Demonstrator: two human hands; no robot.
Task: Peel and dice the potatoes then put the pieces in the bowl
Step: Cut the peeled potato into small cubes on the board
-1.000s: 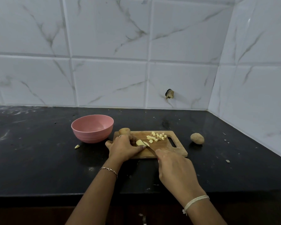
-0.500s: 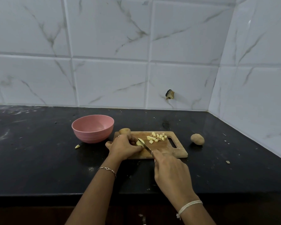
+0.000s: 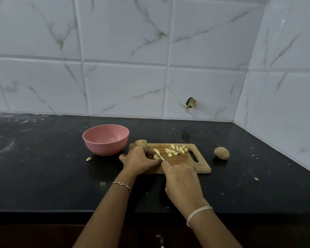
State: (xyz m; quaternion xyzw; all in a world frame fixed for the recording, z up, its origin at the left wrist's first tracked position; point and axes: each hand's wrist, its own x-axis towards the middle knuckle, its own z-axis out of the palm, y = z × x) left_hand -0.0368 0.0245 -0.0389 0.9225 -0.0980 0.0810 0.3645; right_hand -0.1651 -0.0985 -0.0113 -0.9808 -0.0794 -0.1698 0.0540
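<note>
Dicing, board (image 3: 195,163): left hand (image 3: 140,161) curled round potato piece (image 3: 156,157); right hand (image 3: 181,181) gripping knife (image 3: 158,154), blade at piece. Advised: tips tucked clear, cuts even, straight down.

1. Pink bowl (image 3: 104,149): upright, left of centre frame, just left of the cutting board (image 3: 186,162). You've got nothing visible inside it.
2. Peeled potato piece (image 3: 155,156): pale yellow, on the board's left part, pinned under your left hand (image 3: 138,161), with the knife (image 3: 161,158) in your right hand (image 3: 182,183) set across it.
3. Diced cubes (image 3: 176,151): small loose pile, upper middle of the board, near the handle slot.
4. Unpeeled potato (image 3: 140,142): brown, at the board's upper-left corner.
5. Second unpeeled potato (image 3: 221,153): on the counter, right of the board, apart from it.
6. Stray piece (image 3: 88,159): on the counter, lower left of the bowl.
</note>
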